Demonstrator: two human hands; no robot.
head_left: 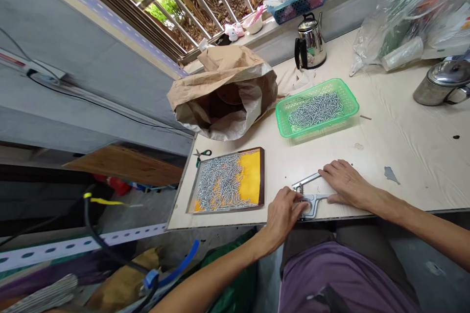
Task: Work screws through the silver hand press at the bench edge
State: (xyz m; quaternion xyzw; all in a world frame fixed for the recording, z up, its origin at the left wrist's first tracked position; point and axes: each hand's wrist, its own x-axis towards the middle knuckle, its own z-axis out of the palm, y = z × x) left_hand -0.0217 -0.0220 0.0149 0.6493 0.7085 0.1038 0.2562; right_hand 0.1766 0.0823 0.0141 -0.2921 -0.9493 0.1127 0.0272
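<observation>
A silvery metal lever tool (312, 201), with two handles spread apart and a small spring between them, lies at the table's front edge. My right hand (347, 185) grips its handles, fingers over the upper lever and thumb by the lower one. At the tool's left end, my left hand (284, 209) is closed in a pinch; what its fingertips hold is hidden. Left of that hand sits a shallow tray (262, 176) with a yellow-orange bottom, covered largely by many small silvery metal pieces (218, 178). More such pieces fill the bottom of a green plastic basket (281, 124) farther back.
An open brown paper sack (220, 93) leans behind the tray. Green-handled scissors (201, 155) lie at the table's left edge. A steel kettle (311, 44), a metal pot (442, 83) and clear plastic bags (407, 14) stand toward the back and right.
</observation>
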